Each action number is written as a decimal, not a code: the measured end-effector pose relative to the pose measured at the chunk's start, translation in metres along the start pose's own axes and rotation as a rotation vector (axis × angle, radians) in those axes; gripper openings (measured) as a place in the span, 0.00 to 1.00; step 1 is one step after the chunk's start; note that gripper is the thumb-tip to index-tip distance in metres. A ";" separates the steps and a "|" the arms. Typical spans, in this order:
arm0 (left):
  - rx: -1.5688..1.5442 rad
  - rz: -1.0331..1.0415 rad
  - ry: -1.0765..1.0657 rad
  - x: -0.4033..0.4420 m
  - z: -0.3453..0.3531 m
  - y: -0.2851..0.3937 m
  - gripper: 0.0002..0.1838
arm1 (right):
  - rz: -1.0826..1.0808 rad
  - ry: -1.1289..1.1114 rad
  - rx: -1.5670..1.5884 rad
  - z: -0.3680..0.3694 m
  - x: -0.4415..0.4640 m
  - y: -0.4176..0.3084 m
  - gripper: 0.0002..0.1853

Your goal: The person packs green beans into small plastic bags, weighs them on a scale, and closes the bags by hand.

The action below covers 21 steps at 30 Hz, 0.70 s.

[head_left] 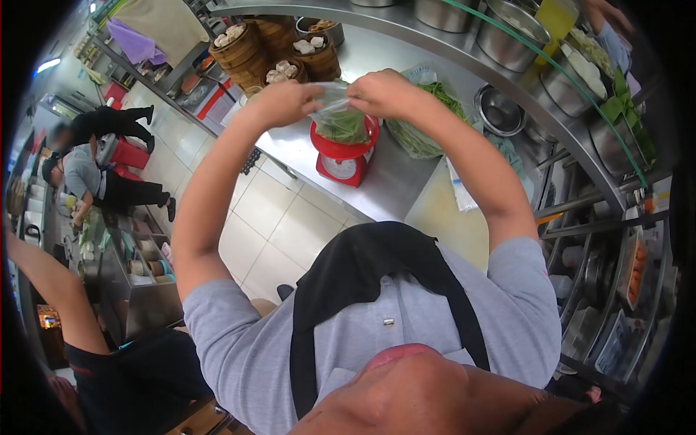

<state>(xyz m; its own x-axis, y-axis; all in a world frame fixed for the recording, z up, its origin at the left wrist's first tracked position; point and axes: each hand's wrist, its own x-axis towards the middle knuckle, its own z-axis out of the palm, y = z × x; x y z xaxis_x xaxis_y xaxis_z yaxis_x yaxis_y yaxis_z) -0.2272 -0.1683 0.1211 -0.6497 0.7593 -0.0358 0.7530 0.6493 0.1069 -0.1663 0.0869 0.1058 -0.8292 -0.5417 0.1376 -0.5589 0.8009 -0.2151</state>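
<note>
Before me, near the top centre, a bag of greens (342, 127) sits on a scale (345, 164) on the counter (397, 190). Steamer baskets (246, 59) stand upper left of it; a larger bag of greens (424, 130) lies just right, the bowl (500, 110) farther right.

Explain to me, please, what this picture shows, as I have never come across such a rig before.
There is no machine here: a person works with two bare hands. The single picture comes from a camera on that person's head, looking forward and down, so the grey shirt and black apron fill the bottom.

The left hand and right hand grip the top of a clear plastic bag with leafy greens inside, which rests on a red dial scale.

The scale stands on a shiny steel counter. Round bamboo steamers with pale dumplings are to its left; a larger clear bag of greens and a round metal bowl are to its right.
</note>
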 end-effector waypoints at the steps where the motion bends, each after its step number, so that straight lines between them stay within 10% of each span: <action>1: -0.024 -0.013 0.052 -0.005 -0.010 0.005 0.19 | 0.019 0.002 0.022 0.000 -0.001 0.003 0.10; 21: 0.369 0.285 0.207 -0.021 -0.030 -0.012 0.07 | 0.026 -0.024 -0.054 -0.018 0.005 -0.001 0.10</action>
<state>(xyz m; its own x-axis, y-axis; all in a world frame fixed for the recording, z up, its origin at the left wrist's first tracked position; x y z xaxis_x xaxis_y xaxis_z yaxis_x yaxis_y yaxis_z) -0.2256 -0.1928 0.1508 -0.3918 0.9084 0.1456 0.8659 0.4176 -0.2754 -0.1702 0.0875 0.1240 -0.8432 -0.5263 0.1095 -0.5376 0.8267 -0.1661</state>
